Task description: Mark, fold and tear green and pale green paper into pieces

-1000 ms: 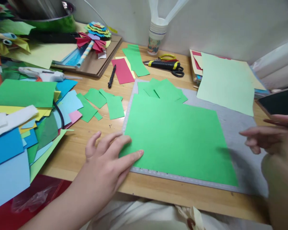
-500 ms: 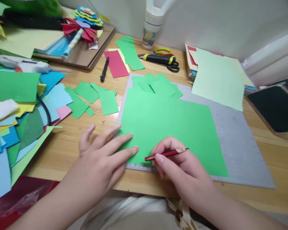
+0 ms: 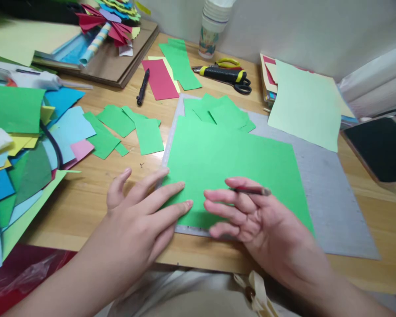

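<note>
A large green paper sheet (image 3: 237, 163) lies on the grey cutting mat (image 3: 336, 211). My left hand (image 3: 145, 215) rests on the sheet's left edge, fingers spread and pressing flat. Above the sheet's near part is my right hand (image 3: 247, 215), its palm turned inward and several fingers loosely extended. A short red pencil (image 3: 251, 190) is tucked between its thumb and index finger, slightly blurred by motion. Smaller green paper pieces (image 3: 227, 112) overlap at the sheet's far edge, and more green rectangles (image 3: 149, 135) are scattered on the table to the left.
Coloured paper scraps (image 3: 29, 163) pile up at the left, with a white glue gun (image 3: 23, 78) behind. A black pen (image 3: 143, 87), pliers and scissors (image 3: 224, 75), and paper cups (image 3: 213, 33) sit farther back. A paper stack (image 3: 306, 105) and dark tablet (image 3: 379, 147) are at right.
My right hand has rolled over so its palm shows, and its fingers have loosened while keeping the pencil. The left hand stays in place. The view has shifted slightly.
</note>
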Motion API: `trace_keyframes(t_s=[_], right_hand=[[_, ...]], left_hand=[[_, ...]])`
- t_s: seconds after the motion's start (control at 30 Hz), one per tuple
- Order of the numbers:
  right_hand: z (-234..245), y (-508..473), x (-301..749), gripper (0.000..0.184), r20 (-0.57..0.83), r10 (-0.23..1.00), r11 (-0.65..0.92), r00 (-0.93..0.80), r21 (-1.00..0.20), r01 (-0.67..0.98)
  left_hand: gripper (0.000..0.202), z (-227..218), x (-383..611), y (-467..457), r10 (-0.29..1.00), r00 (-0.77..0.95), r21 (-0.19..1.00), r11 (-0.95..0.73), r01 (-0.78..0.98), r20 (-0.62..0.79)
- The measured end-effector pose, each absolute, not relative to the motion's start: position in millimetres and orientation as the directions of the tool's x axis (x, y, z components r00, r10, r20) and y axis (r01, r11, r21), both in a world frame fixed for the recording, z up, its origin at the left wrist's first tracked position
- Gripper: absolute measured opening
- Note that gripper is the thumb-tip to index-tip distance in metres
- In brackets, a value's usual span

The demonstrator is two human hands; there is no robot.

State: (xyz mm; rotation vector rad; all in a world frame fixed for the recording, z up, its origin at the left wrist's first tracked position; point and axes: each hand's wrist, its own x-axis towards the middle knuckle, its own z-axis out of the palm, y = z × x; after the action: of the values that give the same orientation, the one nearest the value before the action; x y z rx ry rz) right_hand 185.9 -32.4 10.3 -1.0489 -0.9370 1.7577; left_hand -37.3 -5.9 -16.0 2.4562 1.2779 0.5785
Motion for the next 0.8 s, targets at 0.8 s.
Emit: trace_keyframes(t_s=[0.8], right_hand=[[-5,-37,177,0.013,0.097,0.882,0.316,-0.461,-0.848,0.425]], left_hand=[[0.021,-17,-38,-8,0.83,0.511,0.453,-0.553,0.699,0.224]])
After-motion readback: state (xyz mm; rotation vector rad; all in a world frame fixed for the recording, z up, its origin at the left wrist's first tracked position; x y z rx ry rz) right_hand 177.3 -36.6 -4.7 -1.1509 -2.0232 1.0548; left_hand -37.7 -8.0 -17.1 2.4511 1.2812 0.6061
